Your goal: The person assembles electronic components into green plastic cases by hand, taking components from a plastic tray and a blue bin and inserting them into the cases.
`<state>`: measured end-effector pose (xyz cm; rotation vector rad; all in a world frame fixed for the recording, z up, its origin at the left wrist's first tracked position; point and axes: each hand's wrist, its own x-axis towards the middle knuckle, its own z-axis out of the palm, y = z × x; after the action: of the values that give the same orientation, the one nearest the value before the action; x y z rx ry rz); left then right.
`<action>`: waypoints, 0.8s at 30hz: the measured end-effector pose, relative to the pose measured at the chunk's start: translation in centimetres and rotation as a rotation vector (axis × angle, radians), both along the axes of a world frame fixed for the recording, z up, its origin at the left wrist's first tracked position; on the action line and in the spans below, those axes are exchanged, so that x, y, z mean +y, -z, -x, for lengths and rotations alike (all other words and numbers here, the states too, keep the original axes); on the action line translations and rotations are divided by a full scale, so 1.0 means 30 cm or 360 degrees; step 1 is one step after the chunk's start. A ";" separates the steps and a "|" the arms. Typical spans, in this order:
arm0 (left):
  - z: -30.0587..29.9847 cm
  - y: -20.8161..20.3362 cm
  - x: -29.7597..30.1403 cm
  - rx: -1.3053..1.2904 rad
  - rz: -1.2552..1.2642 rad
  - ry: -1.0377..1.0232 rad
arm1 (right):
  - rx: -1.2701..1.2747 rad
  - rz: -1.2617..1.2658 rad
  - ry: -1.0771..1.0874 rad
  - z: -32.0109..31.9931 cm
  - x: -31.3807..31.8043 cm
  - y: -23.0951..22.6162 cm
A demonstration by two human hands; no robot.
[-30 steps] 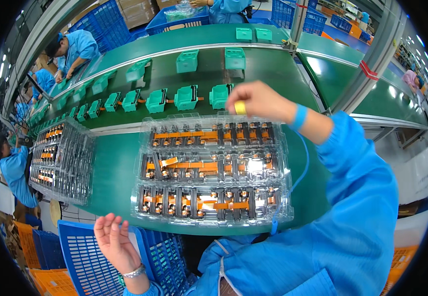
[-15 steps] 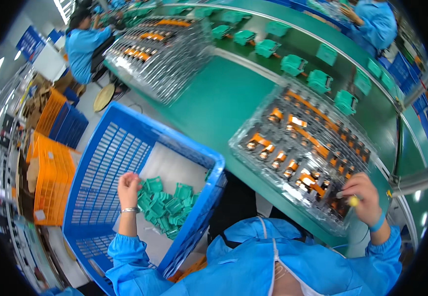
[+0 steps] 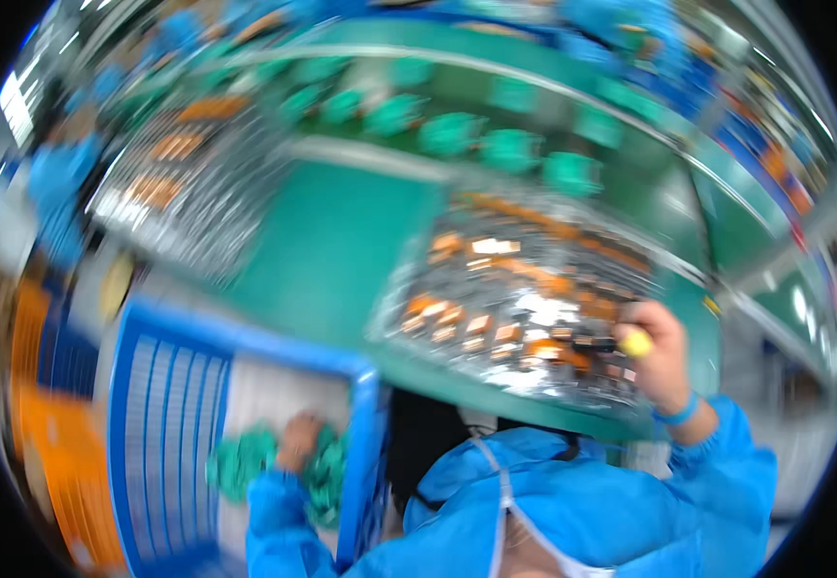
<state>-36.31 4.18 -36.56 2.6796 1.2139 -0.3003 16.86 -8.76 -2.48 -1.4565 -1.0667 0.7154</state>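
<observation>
My left hand (image 3: 300, 441) is down in the blue plastic basket (image 3: 368, 424), among a heap of green plastic parts (image 3: 243, 464). Its fingers are smeared by motion, so I cannot make out whether they grip a part. At the right end of a clear plastic tray (image 3: 394, 323), my right hand (image 3: 659, 354) is closed, with a yellow bit (image 3: 636, 343) showing at its fingers. A small dark piece shows by the fingertips; whether it is held or lies in the tray is unclear. Rows of orange, black and shiny metal parts (image 3: 423, 306) fill the tray.
Another stack of clear trays (image 3: 197, 207) stands at the left on the green table (image 3: 341, 231). Beyond it, green housings (image 3: 452, 133) line a conveyor belt. Orange crates (image 3: 66, 472) are on the far left. Co-workers in blue (image 3: 60, 188) are blurred at the back.
My left hand has gone from above the basket's left part down into the green parts. My right hand stays at the tray's right end. The whole view has turned and blurred.
</observation>
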 end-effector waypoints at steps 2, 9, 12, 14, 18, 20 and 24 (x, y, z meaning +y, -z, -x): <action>0.278 0.215 -0.064 -0.0913 0.0692 -0.0534 | -0.0165 -0.0133 -0.0191 0.032 0.028 -0.010; -0.743 -0.453 0.308 -0.0443 0.0793 0.0475 | 0.0178 -0.0438 -0.0062 0.038 0.029 0.093; -0.861 -0.652 0.283 -0.0720 0.1113 0.0574 | 0.0374 -0.0535 -0.0031 0.034 -0.009 0.066; -0.883 -0.770 0.255 -0.0880 0.1337 0.0544 | 0.0552 -0.0614 -0.0072 0.029 -0.010 0.073; -0.866 -0.985 0.214 -0.1198 0.1745 0.0338 | 0.0689 -0.0629 -0.0139 0.024 -0.019 0.064; -0.854 -1.074 0.190 -0.1370 0.1936 0.0188 | 0.0940 -0.0644 -0.0243 0.020 -0.024 0.060; -0.872 -1.199 0.141 -0.1750 0.2314 -0.0137 | 0.1071 -0.0757 -0.0240 -0.003 -0.018 0.072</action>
<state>-10.14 8.41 -0.60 1.1207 0.3743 0.2428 16.95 -9.29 -4.64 -0.6533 -0.7450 0.8990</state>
